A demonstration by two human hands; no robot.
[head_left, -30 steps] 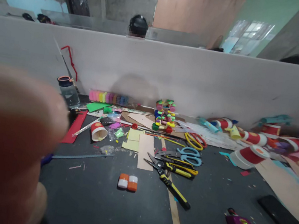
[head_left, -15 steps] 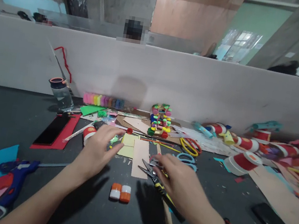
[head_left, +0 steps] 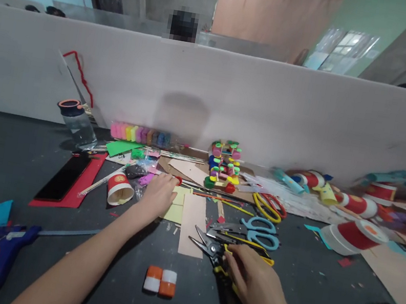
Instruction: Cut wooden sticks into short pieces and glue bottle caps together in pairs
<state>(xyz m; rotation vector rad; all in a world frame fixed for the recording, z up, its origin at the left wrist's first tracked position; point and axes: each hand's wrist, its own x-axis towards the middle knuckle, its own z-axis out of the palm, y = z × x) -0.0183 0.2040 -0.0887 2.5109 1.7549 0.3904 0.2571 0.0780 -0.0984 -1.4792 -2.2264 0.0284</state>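
My left hand point(head_left: 157, 197) reaches over the middle of the dark table, at the left edge of some pale yellow paper point(head_left: 176, 211); its fingertips point away and what they hold, if anything, is hidden. My right hand point(head_left: 250, 274) is bent over the yellow-and-black handles of open-bladed pliers-like cutters point(head_left: 213, 247), fingers curled at the handle. The cutter tips lie over a beige paper strip point(head_left: 193, 223). Blue-handled scissors point(head_left: 260, 225) lie just beyond my right hand. Two orange-and-white blocks point(head_left: 160, 282) sit side by side near the front.
At left are a paper cup point(head_left: 119, 190), a phone point(head_left: 63, 178) on red paper, a bottle point(head_left: 77, 123) and a blue glue gun point(head_left: 9, 249). Red-and-white cup pieces point(head_left: 355, 235) lie right. A colourful stack point(head_left: 224, 166) stands at the back, before a white partition point(head_left: 236, 90).
My left hand has moved forward and right, uncovering the paper cup. My right hand has shifted back toward me along the cutters' handles. The view has tilted down slightly.
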